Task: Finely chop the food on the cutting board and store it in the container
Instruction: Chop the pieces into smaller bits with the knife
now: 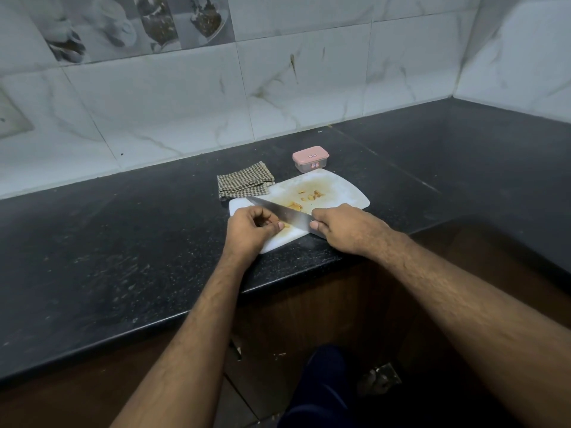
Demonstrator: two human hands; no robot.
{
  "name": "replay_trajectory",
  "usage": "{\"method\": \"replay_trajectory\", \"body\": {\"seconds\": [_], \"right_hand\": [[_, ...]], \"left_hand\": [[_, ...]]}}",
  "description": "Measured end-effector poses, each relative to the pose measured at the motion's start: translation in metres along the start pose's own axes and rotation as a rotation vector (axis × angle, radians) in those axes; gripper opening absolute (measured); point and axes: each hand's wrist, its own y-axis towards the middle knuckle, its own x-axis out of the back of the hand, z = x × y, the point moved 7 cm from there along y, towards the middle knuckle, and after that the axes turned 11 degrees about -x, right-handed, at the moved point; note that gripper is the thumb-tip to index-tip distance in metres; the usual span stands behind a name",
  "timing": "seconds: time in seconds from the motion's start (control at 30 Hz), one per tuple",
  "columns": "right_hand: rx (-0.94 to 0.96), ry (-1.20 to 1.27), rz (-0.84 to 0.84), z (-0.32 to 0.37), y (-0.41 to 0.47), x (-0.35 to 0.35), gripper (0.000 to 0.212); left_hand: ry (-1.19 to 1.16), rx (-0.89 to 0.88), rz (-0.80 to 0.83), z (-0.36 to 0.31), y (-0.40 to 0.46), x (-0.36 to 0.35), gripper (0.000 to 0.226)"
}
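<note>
Head: container (310,159) label prob. illegible.

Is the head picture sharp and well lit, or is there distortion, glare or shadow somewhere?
Head view: dim, soft light; wide-angle bending curves the counter edge and wall tiles; the knife blade shows a faint sheen; the food pieces look small and soft; the area below the counter is in deep shadow.

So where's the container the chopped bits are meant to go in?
Find the white cutting board near the front edge of the black countertop. Just past its far edge stands the small container, lid on. It is the only pink-lidded thing there; the checked cloth to its left lies flat and brown.
</note>
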Motion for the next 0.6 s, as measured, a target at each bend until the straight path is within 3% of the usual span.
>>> {"method": "replay_trajectory", "body": {"seconds": [0.6], "right_hand": [[0.032, -0.079, 0.073, 0.0011, 0.0085, -0.0005, 0.016]], "left_hand": [[0.038, -0.012, 0.002, -0.0028, 0.0002, -0.0006, 0.013]]}}
